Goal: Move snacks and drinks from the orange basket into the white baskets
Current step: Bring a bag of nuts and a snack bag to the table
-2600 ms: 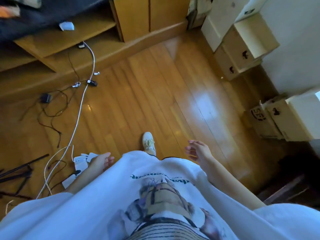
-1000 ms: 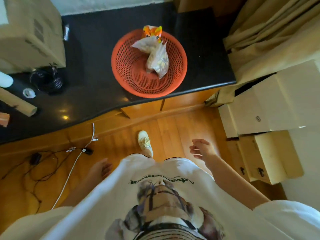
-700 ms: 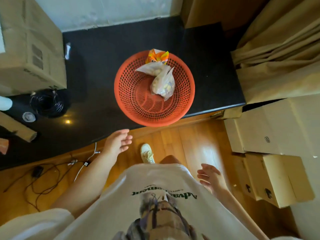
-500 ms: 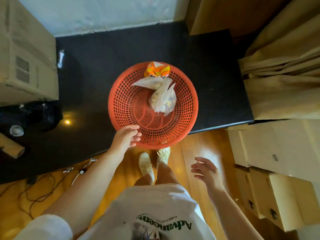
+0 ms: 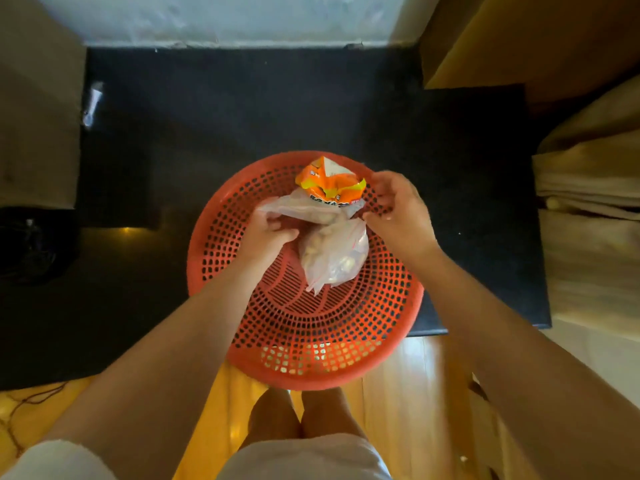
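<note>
An orange plastic basket (image 5: 311, 372) sits on a black countertop (image 5: 242, 109), its near rim hanging over the counter's front edge. Inside it lie a clear plastic bag of pale snacks (image 5: 334, 258) and, behind that, an orange snack packet (image 5: 329, 185). My left hand (image 5: 266, 233) grips the clear bag's upper left end. Just right of the orange packet, my right hand (image 5: 398, 209) hovers with loosely curled fingers, its fingertips at the packet's edge and its thumb near the clear bag. No white basket is in view.
A cardboard box (image 5: 34, 116) stands on the counter at the left, with dark cables (image 5: 27, 244) in front of it. Beige fabric (image 5: 588, 174) and boxes fill the right side. Wooden floor (image 5: 415, 393) lies below the counter edge.
I have stepped up to the counter. My left hand went from the basket's near rim into the basket and took the clear bag. My right hand rose from my side to the orange packet.
</note>
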The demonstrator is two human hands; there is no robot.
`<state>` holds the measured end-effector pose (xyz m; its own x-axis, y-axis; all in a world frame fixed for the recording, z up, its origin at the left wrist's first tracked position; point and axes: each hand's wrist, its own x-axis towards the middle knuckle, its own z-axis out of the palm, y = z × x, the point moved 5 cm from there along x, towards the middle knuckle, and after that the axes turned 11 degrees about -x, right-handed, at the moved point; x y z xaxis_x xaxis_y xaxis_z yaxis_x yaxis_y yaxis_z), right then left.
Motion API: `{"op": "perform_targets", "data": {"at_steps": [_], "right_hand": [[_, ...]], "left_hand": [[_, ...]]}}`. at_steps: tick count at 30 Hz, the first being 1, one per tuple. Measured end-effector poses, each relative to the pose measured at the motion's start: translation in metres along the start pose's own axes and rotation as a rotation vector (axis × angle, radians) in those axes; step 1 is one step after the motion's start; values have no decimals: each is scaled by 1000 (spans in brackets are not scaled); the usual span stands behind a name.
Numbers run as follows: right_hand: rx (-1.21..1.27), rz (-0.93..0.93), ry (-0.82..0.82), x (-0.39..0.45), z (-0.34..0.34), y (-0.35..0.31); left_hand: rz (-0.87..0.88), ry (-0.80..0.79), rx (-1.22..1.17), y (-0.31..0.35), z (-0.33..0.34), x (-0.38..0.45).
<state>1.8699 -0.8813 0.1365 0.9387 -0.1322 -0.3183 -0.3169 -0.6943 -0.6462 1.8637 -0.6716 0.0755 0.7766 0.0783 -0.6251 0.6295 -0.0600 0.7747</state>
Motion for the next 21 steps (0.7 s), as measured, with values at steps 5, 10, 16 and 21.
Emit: {"op": "perform_targets", "data": {"at_steps": [5, 10, 16, 21], "right_hand": [[-131, -199, -92, 28, 20, -15], [-80, -283, -98, 34, 25, -20], [153, -129, -102, 34, 21, -21], [661, 67, -26, 10, -8, -23]], "left_hand": [[58, -131, -57, 5, 10, 11], [78, -158, -62, 10, 14, 15], [243, -88, 33, 24, 14, 14], [265, -46, -106, 49, -6, -10]]}}
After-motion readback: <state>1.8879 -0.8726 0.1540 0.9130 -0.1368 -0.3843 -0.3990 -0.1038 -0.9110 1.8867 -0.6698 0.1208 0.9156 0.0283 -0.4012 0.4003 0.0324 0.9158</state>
